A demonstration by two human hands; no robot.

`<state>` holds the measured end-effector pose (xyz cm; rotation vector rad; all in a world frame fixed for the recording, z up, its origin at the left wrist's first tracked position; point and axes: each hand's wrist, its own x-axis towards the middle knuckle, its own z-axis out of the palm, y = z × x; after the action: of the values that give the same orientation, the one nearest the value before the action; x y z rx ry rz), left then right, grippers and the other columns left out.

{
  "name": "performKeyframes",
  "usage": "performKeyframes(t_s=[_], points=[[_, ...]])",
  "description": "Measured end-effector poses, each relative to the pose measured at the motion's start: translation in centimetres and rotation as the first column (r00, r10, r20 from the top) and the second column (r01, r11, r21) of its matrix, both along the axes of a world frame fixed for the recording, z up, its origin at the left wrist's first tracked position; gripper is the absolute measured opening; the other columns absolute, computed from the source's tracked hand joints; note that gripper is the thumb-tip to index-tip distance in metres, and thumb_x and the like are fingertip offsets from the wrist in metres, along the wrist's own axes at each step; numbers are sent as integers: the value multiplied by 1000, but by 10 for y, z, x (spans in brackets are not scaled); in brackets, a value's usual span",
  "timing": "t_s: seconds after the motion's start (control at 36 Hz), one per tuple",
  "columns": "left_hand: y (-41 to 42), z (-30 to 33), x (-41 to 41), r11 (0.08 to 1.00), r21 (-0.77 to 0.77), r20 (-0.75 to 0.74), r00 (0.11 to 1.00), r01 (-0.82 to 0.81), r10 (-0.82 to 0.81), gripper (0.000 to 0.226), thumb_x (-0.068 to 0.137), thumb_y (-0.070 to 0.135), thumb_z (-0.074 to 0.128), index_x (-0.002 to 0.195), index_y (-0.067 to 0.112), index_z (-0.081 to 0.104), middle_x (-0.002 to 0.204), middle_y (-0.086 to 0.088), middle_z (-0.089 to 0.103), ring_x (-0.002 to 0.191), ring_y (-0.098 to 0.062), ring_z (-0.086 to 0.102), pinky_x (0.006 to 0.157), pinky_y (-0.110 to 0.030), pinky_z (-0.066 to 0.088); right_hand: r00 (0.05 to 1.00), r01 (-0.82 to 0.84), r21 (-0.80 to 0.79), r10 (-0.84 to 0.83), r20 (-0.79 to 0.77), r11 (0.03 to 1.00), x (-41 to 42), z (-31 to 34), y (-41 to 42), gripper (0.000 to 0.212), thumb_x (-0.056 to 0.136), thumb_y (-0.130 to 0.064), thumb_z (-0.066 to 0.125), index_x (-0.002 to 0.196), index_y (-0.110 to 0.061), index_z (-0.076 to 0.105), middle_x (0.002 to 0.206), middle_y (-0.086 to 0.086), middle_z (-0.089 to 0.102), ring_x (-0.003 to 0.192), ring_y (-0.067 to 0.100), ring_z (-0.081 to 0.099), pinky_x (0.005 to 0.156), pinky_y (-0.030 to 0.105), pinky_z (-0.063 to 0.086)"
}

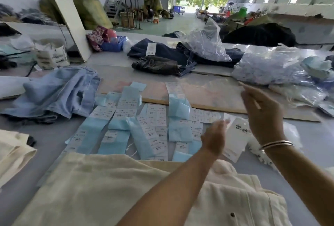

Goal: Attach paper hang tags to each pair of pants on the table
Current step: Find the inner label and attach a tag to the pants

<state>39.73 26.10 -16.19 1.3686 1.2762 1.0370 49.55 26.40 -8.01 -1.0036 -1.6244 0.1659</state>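
Two hands work over the desk (307, 168); the left hand (214, 138) pinches a white hang tag (236, 135) at its edge; the right hand (263, 115), raised, grips a thin stick (250, 94). Cream pants (101, 186) lie near, below the tag.

White hang tag (238, 135): two black brush-style Chinese characters near its top; their reading is uncertain at this sharpness.
Sticker sheets (153, 126): rows of small printed labels, each headed by a number that looks like "1102#"; the lines beneath are too small to read.
Tag on dark jeans (151, 49): faint print, illegible.
White bag at left (52, 58): dark printed lines, illegible.
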Motion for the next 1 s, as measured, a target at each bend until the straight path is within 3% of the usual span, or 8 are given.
performKeyframes(t_s=[0.06,0.14,0.25,0.33,0.53,0.67,0.81,1.0], points=[[-12,5,-29,985,-169,589,805,36,71,72,98,60,9,142,15,43,148,-7,43,135,-19,39,113,-35,24,954,-141,12,133,268,990,-24,-16,-19,28,87,-10,64,114,-18,67,98,-5,72,85,-7,63,82,12,48],[-25,3,-93,967,-231,843,520,111,142,80,92,71,20,136,11,50,131,-16,60,119,-28,57,98,-42,45,770,-308,-21,262,582,951,-56,-42,-41,25,81,-12,70,105,-18,73,108,1,71,104,19,67,99,48,42],[-56,-8,-180,850,-426,549,659,-309,514,29,98,26,52,115,5,62,98,-12,70,87,-24,65,74,-33,53,561,-397,-339,518,646,853,-92,-63,-63,24,88,-35,63,111,-31,70,116,-12,67,118,6,57,111,40,29],[-88,-22,-244,710,-284,96,718,-645,690,17,94,17,51,95,16,67,92,-8,67,82,-24,61,69,-33,47,667,-403,-410,569,481,818,-128,-67,-66,22,90,-33,61,109,-28,71,110,-10,70,109,9,62,102,28,41],[-149,-56,-317,747,231,-674,452,-624,585,40,72,29,33,83,5,62,100,-13,64,91,-33,58,76,-37,41,712,-329,-512,564,418,794,-242,-76,-40,24,92,-16,57,112,-17,70,113,4,67,108,21,57,91,22,36],[-145,-72,-312,775,326,-803,275,-541,530,48,68,22,37,96,0,68,97,-17,70,83,-34,68,78,-47,48,627,-278,-607,619,473,745,-332,-94,-29,30,91,-13,55,119,-9,65,123,12,60,114,29,54,97,30,37],[-141,-79,-319,792,159,-849,328,-590,415,55,80,31,36,129,16,53,134,1,54,123,-19,50,103,-36,30,587,-109,-671,593,552,733,-389,-118,-21,34,94,-16,50,124,0,58,128,21,53,118,35,50,99,37,38],[-143,-72,-320,791,172,-793,394,-587,464,51,76,31,36,121,20,58,125,4,59,117,-19,52,100,-34,30,671,20,-672,489,558,740,-412,-134,-12,28,94,-12,51,118,2,56,125,20,49,116,36,50,97,41,43]])
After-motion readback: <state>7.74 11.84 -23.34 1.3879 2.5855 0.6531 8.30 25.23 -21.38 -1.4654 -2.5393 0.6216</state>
